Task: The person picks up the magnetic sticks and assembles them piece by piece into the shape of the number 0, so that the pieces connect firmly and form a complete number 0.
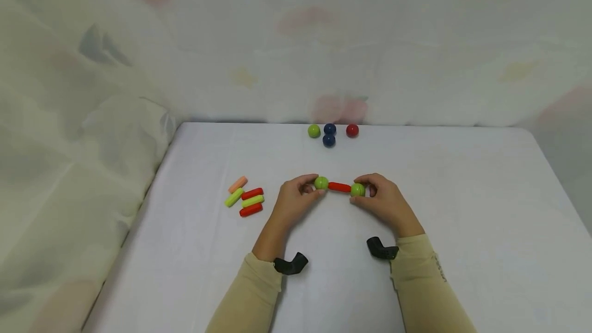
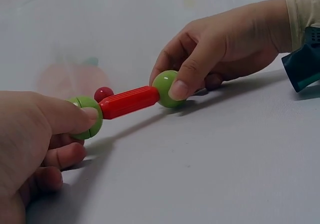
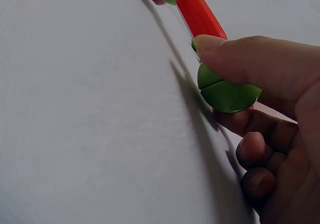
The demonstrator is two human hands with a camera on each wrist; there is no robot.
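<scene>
Now both hands (image 1: 296, 200) on ball-ended red rod (image 1: 339, 187).

White table (image 1: 462, 209): left hand (image 1: 296, 200) pinching green ball (image 1: 321, 183); right hand (image 1: 384, 200) pinching second green ball (image 1: 357, 189); red rod (image 1: 339, 187) joining both. Five loose rods (image 1: 245, 198) left; four balls (image 1: 332, 132) at far edge.

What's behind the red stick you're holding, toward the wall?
Behind the red stick, by the table's far edge, lie a green ball, two blue balls and a red ball. Nothing there is covered.
</scene>
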